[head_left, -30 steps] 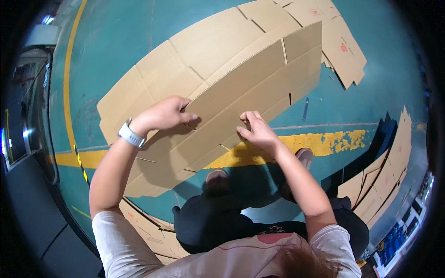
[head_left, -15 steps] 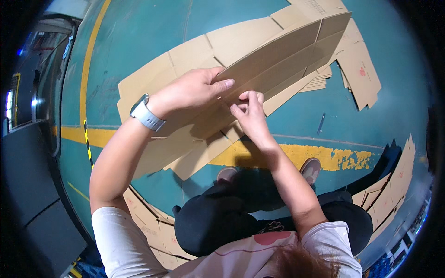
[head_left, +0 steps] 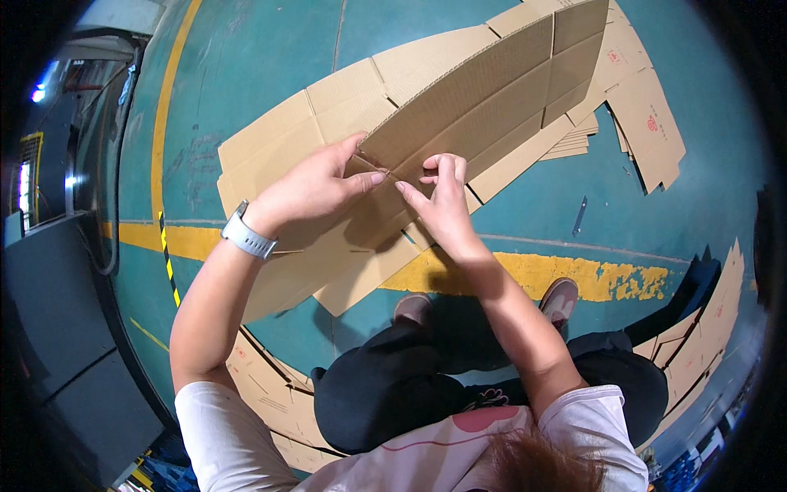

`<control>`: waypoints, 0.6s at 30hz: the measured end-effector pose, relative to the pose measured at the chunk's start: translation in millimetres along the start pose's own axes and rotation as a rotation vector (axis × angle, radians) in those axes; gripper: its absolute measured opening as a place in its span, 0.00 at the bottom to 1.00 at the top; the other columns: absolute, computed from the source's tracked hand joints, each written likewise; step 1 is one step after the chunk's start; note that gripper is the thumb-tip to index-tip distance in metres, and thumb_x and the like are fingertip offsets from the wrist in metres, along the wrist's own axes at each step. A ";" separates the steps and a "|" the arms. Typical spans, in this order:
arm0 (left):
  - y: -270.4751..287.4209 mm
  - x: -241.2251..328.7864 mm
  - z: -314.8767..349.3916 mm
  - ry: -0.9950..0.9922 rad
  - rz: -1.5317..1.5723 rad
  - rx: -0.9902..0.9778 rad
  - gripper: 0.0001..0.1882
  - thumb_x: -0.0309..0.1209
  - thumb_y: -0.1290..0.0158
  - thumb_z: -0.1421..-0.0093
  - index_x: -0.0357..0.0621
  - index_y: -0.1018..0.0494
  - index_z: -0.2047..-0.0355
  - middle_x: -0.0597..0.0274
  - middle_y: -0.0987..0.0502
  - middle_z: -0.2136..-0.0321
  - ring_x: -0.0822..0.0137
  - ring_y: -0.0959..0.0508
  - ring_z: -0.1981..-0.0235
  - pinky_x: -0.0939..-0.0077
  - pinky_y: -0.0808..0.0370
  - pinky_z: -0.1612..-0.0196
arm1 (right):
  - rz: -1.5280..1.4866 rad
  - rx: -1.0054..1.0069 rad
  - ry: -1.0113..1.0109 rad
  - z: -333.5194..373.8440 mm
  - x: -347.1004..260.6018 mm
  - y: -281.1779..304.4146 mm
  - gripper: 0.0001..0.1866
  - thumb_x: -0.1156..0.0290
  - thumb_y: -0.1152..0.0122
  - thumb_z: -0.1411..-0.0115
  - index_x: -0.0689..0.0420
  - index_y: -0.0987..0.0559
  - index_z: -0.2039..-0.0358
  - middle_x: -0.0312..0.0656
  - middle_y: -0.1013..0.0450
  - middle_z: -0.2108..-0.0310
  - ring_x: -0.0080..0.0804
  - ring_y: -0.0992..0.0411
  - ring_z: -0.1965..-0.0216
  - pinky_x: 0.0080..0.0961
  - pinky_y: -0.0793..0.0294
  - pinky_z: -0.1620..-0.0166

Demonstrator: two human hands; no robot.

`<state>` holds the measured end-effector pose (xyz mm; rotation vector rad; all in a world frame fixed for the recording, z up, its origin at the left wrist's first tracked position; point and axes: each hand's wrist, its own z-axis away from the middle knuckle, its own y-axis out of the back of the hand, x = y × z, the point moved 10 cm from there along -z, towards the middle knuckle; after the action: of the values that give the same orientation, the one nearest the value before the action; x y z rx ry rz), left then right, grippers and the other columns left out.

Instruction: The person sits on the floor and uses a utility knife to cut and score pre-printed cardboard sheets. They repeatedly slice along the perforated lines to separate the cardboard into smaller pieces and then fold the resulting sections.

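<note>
A brown corrugated cardboard sheet (head_left: pixel 492 90), creased and slotted, is held tilted up in front of me, with one panel standing along a fold. My left hand (head_left: pixel 316 189), a pale-strapped watch (head_left: pixel 247 233) on its wrist, is closed on the sheet's near left part, thumb beside the fold. My right hand (head_left: pixel 449 215) has its fingers curled at the same fold, the thumb tip touching the board close to the left thumb. What lies between the right fingertips is partly hidden. Under the sheet, more flat cardboard (head_left: pixel 275 148) rests on the floor.
Further flattened cardboard with red print (head_left: pixel 652 123) lies at the far right. Other cardboard pieces lie beside me at the lower left (head_left: pixel 270 385) and right (head_left: pixel 705 336). A small dark strip-like object (head_left: pixel 580 215) is on the green floor, past the yellow line (head_left: pixel 525 275). Dark cabinets (head_left: pixel 74 328) stand left.
The raised panel has tipped more upright, and its far end has moved up in view. My left hand has shifted left and down along the sheet; the thumbs are closer together at the fold.
</note>
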<state>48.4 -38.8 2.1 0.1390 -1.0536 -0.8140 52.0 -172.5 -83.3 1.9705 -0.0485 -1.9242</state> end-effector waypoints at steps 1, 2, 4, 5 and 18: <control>-0.6 1.6 0.6 -0.011 0.004 -0.002 0.28 0.37 0.47 0.39 0.38 0.41 0.42 0.57 0.25 0.53 0.66 0.26 0.53 0.72 0.32 0.48 | 0.001 0.010 0.011 0.7 -0.1 0.2 0.27 0.72 0.30 0.52 0.61 0.38 0.59 0.50 0.44 0.56 0.38 0.34 0.62 0.30 0.28 0.57; -2.0 1.1 0.2 -0.023 0.084 -0.005 0.27 0.37 0.47 0.39 0.37 0.40 0.43 0.54 0.25 0.54 0.65 0.26 0.54 0.71 0.31 0.49 | 0.002 0.019 0.021 1.3 -0.4 0.7 0.27 0.72 0.30 0.53 0.61 0.38 0.59 0.50 0.44 0.56 0.37 0.34 0.63 0.30 0.28 0.57; -4.3 -2.8 0.6 -0.049 0.250 -0.008 0.26 0.37 0.47 0.40 0.36 0.38 0.46 0.50 0.25 0.55 0.61 0.25 0.55 0.70 0.31 0.50 | -0.002 0.031 0.031 3.4 -3.3 -0.6 0.27 0.73 0.30 0.53 0.61 0.39 0.59 0.50 0.44 0.56 0.38 0.34 0.62 0.30 0.28 0.57; -3.3 -3.8 1.1 -0.042 0.227 -0.022 0.26 0.37 0.47 0.40 0.36 0.38 0.46 0.51 0.25 0.55 0.62 0.25 0.56 0.71 0.31 0.50 | -0.004 0.038 0.035 4.3 -5.2 -1.0 0.28 0.73 0.30 0.53 0.61 0.39 0.59 0.50 0.44 0.56 0.38 0.34 0.62 0.31 0.28 0.57; -2.1 26.4 -3.3 -0.250 0.007 0.026 0.17 0.34 0.45 0.42 0.37 0.34 0.58 0.46 0.24 0.68 0.49 0.23 0.63 0.65 0.28 0.59 | -0.079 -0.048 -0.076 -4.7 4.1 -0.5 0.29 0.74 0.30 0.54 0.61 0.39 0.57 0.49 0.44 0.54 0.39 0.35 0.58 0.32 0.30 0.54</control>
<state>56.3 -58.5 18.4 0.0559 -1.2995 -0.8255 56.7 -172.0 -87.4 1.8949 0.0557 -2.0304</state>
